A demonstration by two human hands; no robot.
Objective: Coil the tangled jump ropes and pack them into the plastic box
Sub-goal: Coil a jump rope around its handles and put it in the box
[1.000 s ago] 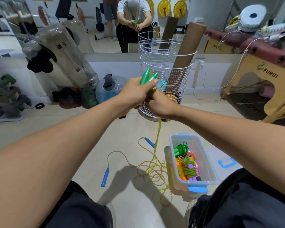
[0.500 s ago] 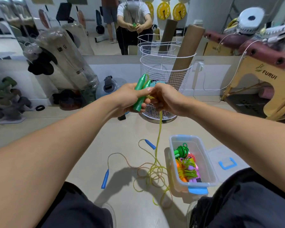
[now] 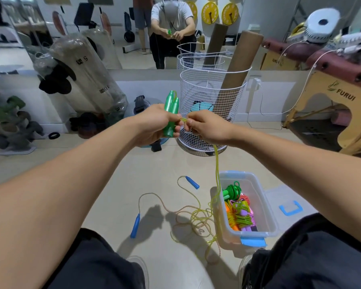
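My left hand (image 3: 154, 127) grips two green jump-rope handles (image 3: 171, 113) held upright together. Just to its right, my right hand (image 3: 206, 128) pinches the yellow-green rope (image 3: 217, 170), which hangs down to a loose tangle (image 3: 200, 217) on the floor. That tangle lies mixed with a pale speckled rope (image 3: 154, 199) that has two blue handles (image 3: 135, 225). The clear plastic box (image 3: 267, 207) stands on the floor at the lower right and holds several coiled ropes (image 3: 238, 211) in green, orange and purple.
A white wire basket (image 3: 211, 105) with a cardboard tube stands behind my hands. The box's lid (image 3: 290, 207) with a blue clip lies right of the box. Dumbbells (image 3: 6, 126) and bagged weights sit at the left, a wooden bench (image 3: 331, 105) at the right. A mirror lines the wall.
Both hands have lowered from in front of the basket. The right hand has drawn a little to the right of the handles, pulling the rope, and the tangle on the floor has shifted.
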